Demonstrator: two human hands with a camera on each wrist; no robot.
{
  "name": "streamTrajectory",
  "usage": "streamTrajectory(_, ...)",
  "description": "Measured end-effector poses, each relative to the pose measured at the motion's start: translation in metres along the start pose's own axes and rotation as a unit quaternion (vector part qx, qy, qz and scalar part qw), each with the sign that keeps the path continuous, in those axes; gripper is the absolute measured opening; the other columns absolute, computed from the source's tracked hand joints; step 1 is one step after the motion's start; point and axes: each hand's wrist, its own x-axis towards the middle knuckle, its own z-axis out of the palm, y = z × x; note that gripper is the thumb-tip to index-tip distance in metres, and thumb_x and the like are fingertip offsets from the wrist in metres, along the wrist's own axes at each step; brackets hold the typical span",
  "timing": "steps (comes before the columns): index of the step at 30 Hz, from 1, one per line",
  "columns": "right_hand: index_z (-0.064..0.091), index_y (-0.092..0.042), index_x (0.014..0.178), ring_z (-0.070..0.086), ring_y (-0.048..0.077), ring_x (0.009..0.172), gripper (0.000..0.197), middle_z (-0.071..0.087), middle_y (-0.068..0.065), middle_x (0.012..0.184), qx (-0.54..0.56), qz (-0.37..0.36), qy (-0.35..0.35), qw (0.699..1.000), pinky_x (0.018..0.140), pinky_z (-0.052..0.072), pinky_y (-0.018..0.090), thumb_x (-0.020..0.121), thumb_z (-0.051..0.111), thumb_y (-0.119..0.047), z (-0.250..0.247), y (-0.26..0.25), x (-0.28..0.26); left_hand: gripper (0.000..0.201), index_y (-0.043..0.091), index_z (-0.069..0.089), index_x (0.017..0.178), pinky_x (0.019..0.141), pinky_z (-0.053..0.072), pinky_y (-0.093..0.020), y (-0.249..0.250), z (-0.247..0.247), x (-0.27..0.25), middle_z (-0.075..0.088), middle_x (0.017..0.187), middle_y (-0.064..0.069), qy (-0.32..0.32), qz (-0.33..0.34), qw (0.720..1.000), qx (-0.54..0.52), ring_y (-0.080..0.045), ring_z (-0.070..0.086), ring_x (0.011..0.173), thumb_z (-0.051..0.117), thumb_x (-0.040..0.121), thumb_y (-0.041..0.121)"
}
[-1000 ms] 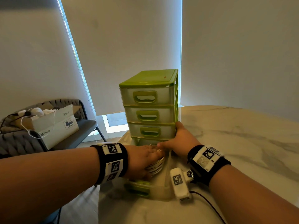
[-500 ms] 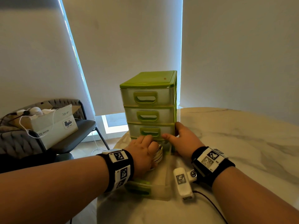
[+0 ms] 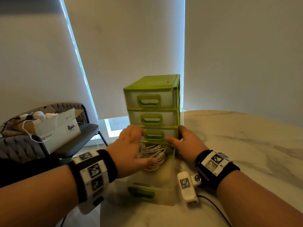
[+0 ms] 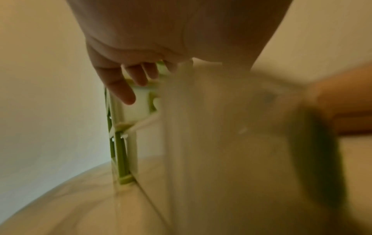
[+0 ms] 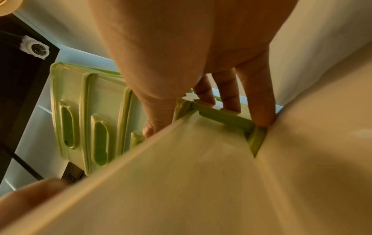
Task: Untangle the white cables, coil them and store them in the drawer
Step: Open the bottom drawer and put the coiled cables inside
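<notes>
Left hand (image 3: 129, 149) spread wide, holding nothing, above the coiled white cables (image 3: 152, 154) in the pulled-out bottom drawer (image 3: 152, 192); right hand (image 3: 186, 143) grips the green drawer unit (image 3: 154, 102) near the bench's (image 3: 246, 145) left edge

White cardboard box (image 3: 57, 130) marked PICO, flaps open, resting on grey chair (image 3: 78, 128) at left; thin white cord (image 3: 27, 128) draped over its front. Pale roller blinds (image 3: 127, 46) drawn behind. Marble-patterned table (image 3: 246, 145) at right.
</notes>
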Motion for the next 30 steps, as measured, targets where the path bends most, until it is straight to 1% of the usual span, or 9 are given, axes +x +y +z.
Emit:
streamTrajectory(3,0.054,-0.031,0.119,0.066,0.008,0.093,0.036,0.066,-0.011,0.106,0.006,0.002,0.000,1.000,0.079,0.057,0.030,0.088,0.065,-0.046,0.000,0.000,-0.001,0.130,0.046,0.006,0.147,0.117,0.030,-0.037,-0.020,-0.015,-0.021,0.018,0.153,0.018,-0.095,-0.015,0.992,-0.082,-0.009,0.026,0.140,0.064,0.040,0.091)
streamTrajectory(7,0.052,-0.037,0.114,0.066,0.011,0.092,0.030,0.064,-0.014,0.100,0.017,0.016,-0.008,1.000,0.080,0.061,0.039,0.088,0.065,-0.046,0.000,-0.002,-0.002,0.140,0.050,-0.014,0.147,0.115,0.013,-0.022,-0.048,-0.002,-0.036,-0.005,0.150,0.033,-0.216,0.007,0.974,-0.061,0.003,0.010,0.141,0.086,0.051,0.064)
streamTrajectory(10,0.051,-0.045,0.104,0.067,0.014,0.093,0.024,0.065,-0.014,0.100,0.025,0.027,-0.007,0.999,0.082,0.061,0.043,0.087,0.066,-0.047,0.000,-0.002,-0.001,0.125,0.047,-0.002,0.153,0.118,0.018,-0.026,-0.061,0.012,-0.030,-0.002,0.156,0.029,-0.189,-0.007,0.981,-0.054,-0.002,0.012,0.146,0.080,0.060,0.066)
streamTrajectory(14,0.053,-0.036,0.117,0.062,0.006,0.088,0.031,0.062,-0.014,0.098,-0.027,0.029,-0.001,0.999,0.075,0.054,0.029,0.089,0.063,-0.046,-0.002,-0.005,-0.002,0.118,0.056,0.020,0.143,0.114,0.036,-0.031,-0.067,0.013,-0.020,0.027,0.154,0.024,-0.145,-0.025,0.983,-0.107,-0.002,0.036,0.135,0.087,0.047,0.065)
streamTrajectory(16,0.054,-0.031,0.124,0.061,0.008,0.090,0.039,0.064,-0.010,0.105,-0.050,0.028,-0.001,0.998,0.075,0.048,0.026,0.090,0.062,-0.047,-0.003,-0.006,-0.001,0.120,0.063,0.018,0.135,0.111,0.039,-0.031,-0.065,0.013,-0.013,0.035,0.147,0.024,-0.119,-0.031,0.981,-0.148,-0.002,0.041,0.130,0.091,0.040,0.063)
streamTrajectory(20,0.050,-0.030,0.131,0.063,0.014,0.099,0.048,0.066,-0.004,0.119,-0.095,0.024,-0.015,0.995,0.082,0.050,0.029,0.089,0.061,-0.051,-0.006,-0.005,0.002,0.155,0.044,-0.004,0.151,0.112,0.035,-0.036,-0.070,0.019,0.005,0.019,0.161,0.012,-0.092,-0.077,0.972,-0.202,-0.012,0.033,0.140,0.096,0.032,0.055)
streamTrajectory(22,0.040,-0.028,0.137,0.065,0.014,0.101,0.067,0.065,-0.004,0.122,-0.051,0.047,-0.069,0.995,0.086,0.055,0.032,0.082,0.069,-0.053,-0.010,-0.002,0.000,0.162,0.046,-0.013,0.150,0.116,0.031,-0.042,-0.075,0.022,0.013,0.010,0.164,0.012,-0.120,-0.081,0.965,-0.217,-0.016,0.024,0.147,0.097,0.032,0.052)
streamTrajectory(26,0.003,-0.041,0.148,0.050,0.020,0.131,0.146,0.050,0.000,0.145,-0.068,0.092,-0.217,0.969,0.108,0.045,0.044,0.035,0.093,-0.063,-0.018,0.008,-0.001,0.156,0.050,-0.004,0.149,0.117,0.027,-0.039,-0.082,0.023,0.027,0.021,0.158,0.015,-0.166,-0.060,0.947,-0.269,-0.013,0.023,0.146,0.100,0.033,0.039)
streamTrajectory(30,-0.012,-0.043,0.148,0.036,0.021,0.141,0.157,0.034,-0.002,0.157,-0.104,0.102,-0.269,0.952,0.115,0.037,0.042,0.034,0.095,-0.056,-0.021,0.006,-0.003,0.137,0.059,0.015,0.139,0.115,0.035,-0.043,-0.087,0.018,0.038,0.037,0.152,0.016,-0.221,-0.031,0.939,-0.263,-0.016,0.038,0.141,0.098,0.030,0.047)
